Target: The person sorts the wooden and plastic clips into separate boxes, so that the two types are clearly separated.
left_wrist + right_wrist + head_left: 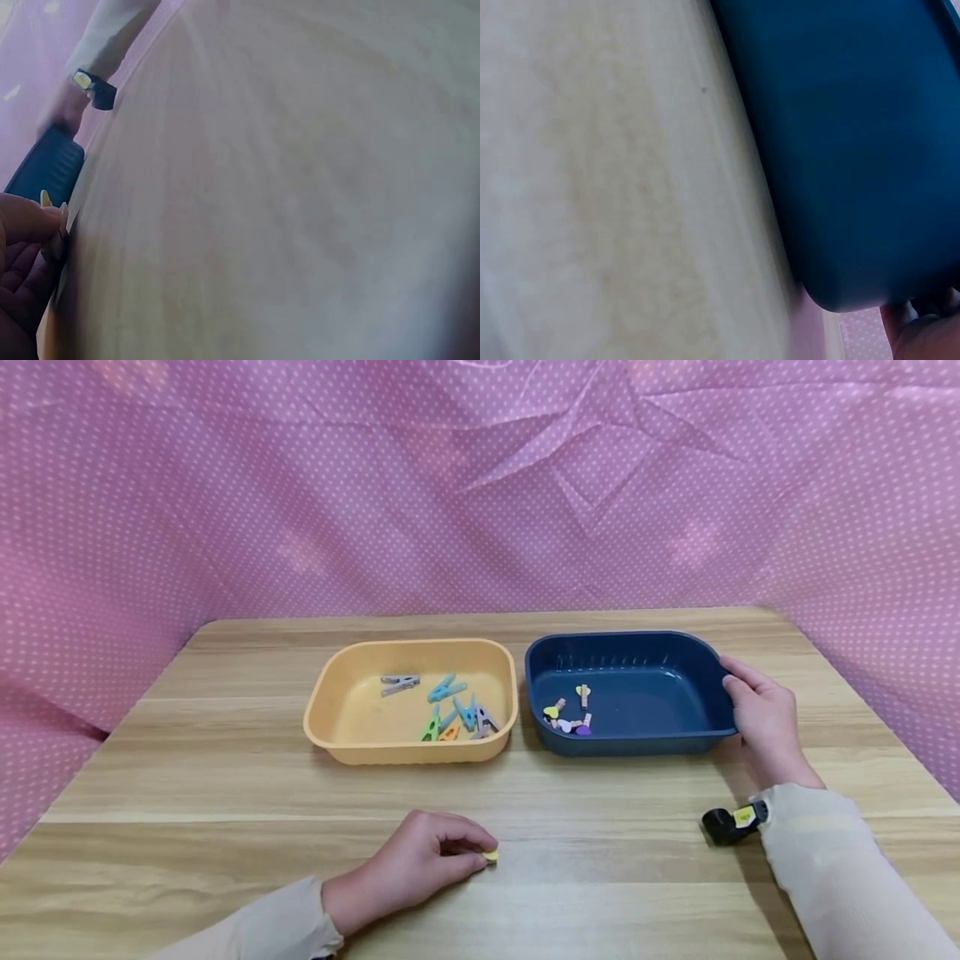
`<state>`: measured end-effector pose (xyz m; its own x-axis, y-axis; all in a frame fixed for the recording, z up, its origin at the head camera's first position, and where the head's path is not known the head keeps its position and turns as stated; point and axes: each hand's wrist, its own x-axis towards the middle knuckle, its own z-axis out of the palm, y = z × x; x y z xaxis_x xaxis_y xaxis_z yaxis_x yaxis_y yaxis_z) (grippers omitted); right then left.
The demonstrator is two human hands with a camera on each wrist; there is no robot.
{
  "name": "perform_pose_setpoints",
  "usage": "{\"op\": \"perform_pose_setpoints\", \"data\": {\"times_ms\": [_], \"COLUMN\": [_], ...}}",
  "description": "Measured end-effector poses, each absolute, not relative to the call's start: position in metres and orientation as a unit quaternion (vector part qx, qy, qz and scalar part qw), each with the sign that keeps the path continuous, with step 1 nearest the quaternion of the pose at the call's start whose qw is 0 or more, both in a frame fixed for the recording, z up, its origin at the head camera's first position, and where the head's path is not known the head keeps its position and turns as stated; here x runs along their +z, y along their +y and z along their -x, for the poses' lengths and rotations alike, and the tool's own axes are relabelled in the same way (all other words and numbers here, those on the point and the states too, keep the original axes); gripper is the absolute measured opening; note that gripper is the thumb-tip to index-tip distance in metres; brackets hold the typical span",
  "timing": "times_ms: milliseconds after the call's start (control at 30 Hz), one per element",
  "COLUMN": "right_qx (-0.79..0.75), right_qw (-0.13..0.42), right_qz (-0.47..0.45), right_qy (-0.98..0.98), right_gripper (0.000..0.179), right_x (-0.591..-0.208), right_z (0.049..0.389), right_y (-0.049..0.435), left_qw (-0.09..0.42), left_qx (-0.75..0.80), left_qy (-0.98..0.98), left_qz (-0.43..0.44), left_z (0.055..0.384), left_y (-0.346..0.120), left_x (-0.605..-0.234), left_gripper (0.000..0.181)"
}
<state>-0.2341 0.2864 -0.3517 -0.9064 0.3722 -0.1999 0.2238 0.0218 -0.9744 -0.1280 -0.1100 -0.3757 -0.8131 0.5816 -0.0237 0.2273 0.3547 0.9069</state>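
Observation:
Near the front of the table my left hand [420,864] pinches a small clothespin with a yellow top [491,856] between thumb and fingers. The left wrist view shows the same clothespin [46,201] at the fingertips; most of it is covered. My right hand [768,718] grips the right end of the dark blue tub [630,745], thumb over the rim. Inside that tub, in its front left corner, lie several small wooden clothespins [585,697] with yellow, white and purple tops. The right wrist view is largely filled by the tub's outer wall [855,165].
Left of the blue tub stands a yellow tub [412,755]. It holds several larger plastic clothespins [465,712] in blue, green, orange and grey. A pink dotted cloth [480,510] hangs behind the wooden table [187,793] and along its sides.

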Motion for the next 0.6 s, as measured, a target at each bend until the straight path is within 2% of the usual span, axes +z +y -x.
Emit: {"op": "perform_pose_setpoints", "data": {"times_ms": [600], "right_qx": [0.671], "right_qw": [0.052], "right_qz": [0.203], "right_qy": [-0.711], "right_gripper": [0.044], "right_x": [-0.3508], "right_z": [0.2326], "right_y": [0.2861], "left_qw": [0.186], "left_qx": [0.532], "left_qy": [0.800], "left_qz": [-0.207], "left_z": [0.1286], "left_y": [-0.1038], "left_x": [-0.3703], "left_gripper": [0.014]}}
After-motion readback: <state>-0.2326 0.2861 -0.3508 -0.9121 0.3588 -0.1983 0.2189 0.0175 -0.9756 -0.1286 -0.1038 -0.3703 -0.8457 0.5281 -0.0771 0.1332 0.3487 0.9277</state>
